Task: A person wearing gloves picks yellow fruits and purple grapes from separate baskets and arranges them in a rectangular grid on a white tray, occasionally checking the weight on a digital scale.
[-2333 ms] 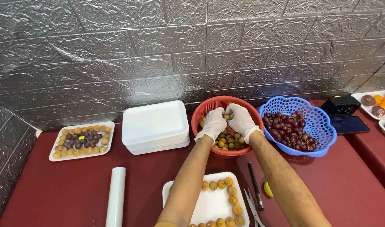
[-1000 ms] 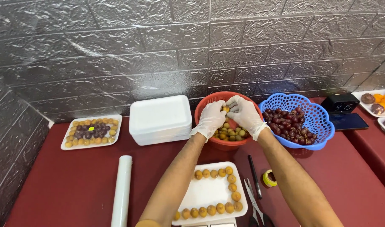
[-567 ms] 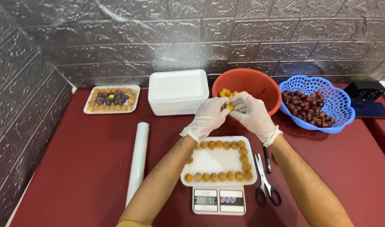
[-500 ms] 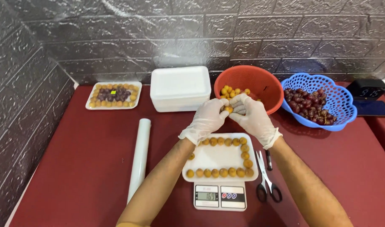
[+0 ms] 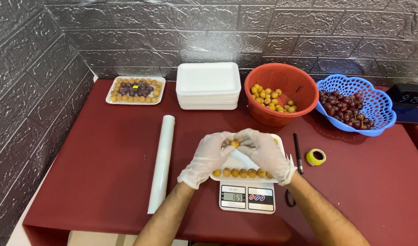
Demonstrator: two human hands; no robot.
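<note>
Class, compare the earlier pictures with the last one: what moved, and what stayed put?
Both gloved hands, the left hand and right hand, came back from the red basket to above the white tray, pinching a yellow fruit between them. Basket, tray and scale stayed put.

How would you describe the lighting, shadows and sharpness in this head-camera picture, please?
Head view: even, soft light; the red basket and blue basket cast faint shadows on the table; mild sheen on the embossed wall; the hands, left and right, are slightly soft; wide-angle bending at the edges.
</note>
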